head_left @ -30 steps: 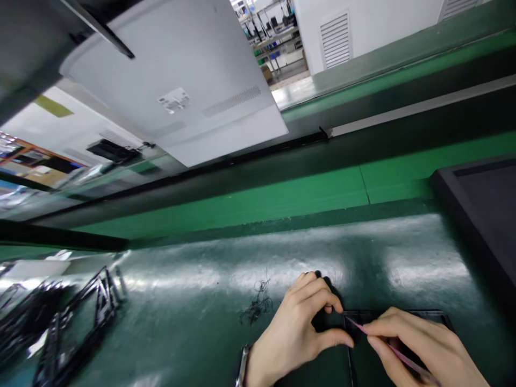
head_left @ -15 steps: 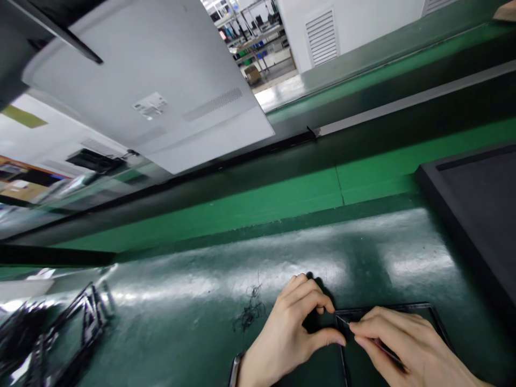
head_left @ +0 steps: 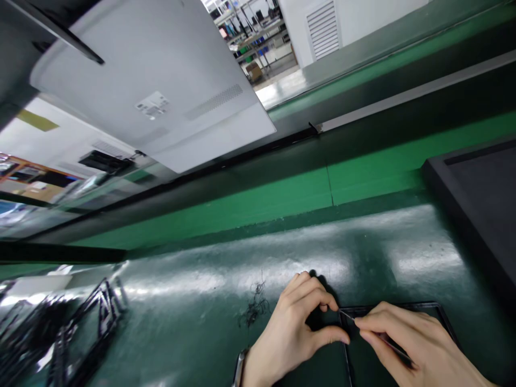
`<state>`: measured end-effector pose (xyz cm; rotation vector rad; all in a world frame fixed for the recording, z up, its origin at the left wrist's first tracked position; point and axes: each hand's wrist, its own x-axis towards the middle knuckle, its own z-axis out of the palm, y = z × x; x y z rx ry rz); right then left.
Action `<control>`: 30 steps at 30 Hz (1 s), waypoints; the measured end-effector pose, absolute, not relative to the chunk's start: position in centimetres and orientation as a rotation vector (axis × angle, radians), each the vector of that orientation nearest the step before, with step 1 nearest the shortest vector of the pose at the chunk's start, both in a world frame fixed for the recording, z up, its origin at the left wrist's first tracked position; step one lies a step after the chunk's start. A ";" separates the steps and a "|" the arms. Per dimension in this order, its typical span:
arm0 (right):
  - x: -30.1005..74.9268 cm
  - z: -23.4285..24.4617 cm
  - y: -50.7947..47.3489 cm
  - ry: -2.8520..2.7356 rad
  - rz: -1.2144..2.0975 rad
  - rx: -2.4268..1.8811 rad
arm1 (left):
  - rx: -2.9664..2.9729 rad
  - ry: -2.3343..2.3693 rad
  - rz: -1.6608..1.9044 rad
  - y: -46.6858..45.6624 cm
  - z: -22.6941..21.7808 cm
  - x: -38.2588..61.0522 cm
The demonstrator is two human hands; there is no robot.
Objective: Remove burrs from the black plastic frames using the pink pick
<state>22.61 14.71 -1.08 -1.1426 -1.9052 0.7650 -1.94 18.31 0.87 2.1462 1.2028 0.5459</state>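
In the head view, a thin black rectangular frame (head_left: pixel 419 305) lies on the green bench top at the lower right, its lower part cut off by the picture's edge. My right hand (head_left: pixel 415 341) pinches a slim, pointed metal tool (head_left: pixel 347 315), whose tip reaches the frame's upper left corner; its exact kind cannot be made out. At that same corner rests the index fingertip of my left hand (head_left: pixel 298 325). Its fingers are curled, with the thumb apart from them beside the frame's left side. A dark band (head_left: pixel 239 368) circles my left wrist.
Left of my hands lies a small tangle of thin black strips (head_left: pixel 256 307). Several black frames (head_left: pixel 91 328) are heaped at the lower left. A large dark tray-like panel (head_left: pixel 479 215) stands at the right. Overhead hangs a pale monitor back (head_left: pixel 161 80).
The view has shifted slightly, so the hands and frame appear a little further right. Both hands keep nearly the same pose, with the tool tip still at the corner.
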 end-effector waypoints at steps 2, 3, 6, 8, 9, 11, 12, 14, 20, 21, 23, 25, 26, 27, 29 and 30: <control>22.6 -1.0 14.7 -1.905 0.757 -1.142 | 2.157 1.200 0.549 18.3 0.9 -1.9; 22.6 -0.9 14.8 -1.905 0.759 -1.134 | 2.163 1.201 0.549 18.3 0.9 -1.8; 22.4 -0.5 15.0 -1.916 0.773 -1.115 | 2.171 1.205 0.544 18.4 1.0 -1.7; 22.3 -0.3 15.1 -1.913 0.775 -1.120 | 2.172 1.203 0.546 18.5 1.1 -1.7; 22.3 -0.3 15.1 -1.905 0.775 -1.130 | 2.172 1.201 0.546 18.5 1.2 -1.7; 22.3 -0.4 15.1 -1.900 0.776 -1.142 | 2.172 1.196 0.555 18.5 1.2 -1.7; 22.4 -0.4 15.0 -1.903 0.770 -1.139 | 2.172 1.194 0.554 18.5 1.2 -1.7; 22.5 -0.5 15.0 -1.911 0.750 -1.125 | 2.171 1.196 0.553 18.4 1.1 -1.7; 22.3 -0.3 15.1 -1.897 0.745 -1.162 | 2.160 1.188 0.544 18.3 1.0 -1.9; 22.2 -0.4 15.1 -1.905 0.743 -1.156 | 2.159 1.188 0.546 18.3 1.0 -1.9; 22.1 -0.4 15.1 -1.916 0.731 -1.149 | 2.156 1.189 0.549 18.3 1.0 -1.9; 22.1 -0.6 15.1 -1.910 0.724 -1.161 | 2.154 1.188 0.550 18.3 1.0 -1.9; 22.1 -0.6 15.1 -1.912 0.731 -1.169 | 2.153 1.186 0.551 18.3 1.0 -1.9; 22.2 -0.6 15.1 -1.916 0.737 -1.170 | 2.153 1.184 0.551 18.3 1.0 -1.9; 22.3 -0.6 15.1 -1.931 0.734 -1.160 | 2.152 1.183 0.553 18.3 0.9 -1.9; 22.3 -0.6 15.1 -1.939 0.725 -1.156 | 2.153 1.182 0.557 18.3 0.9 -1.9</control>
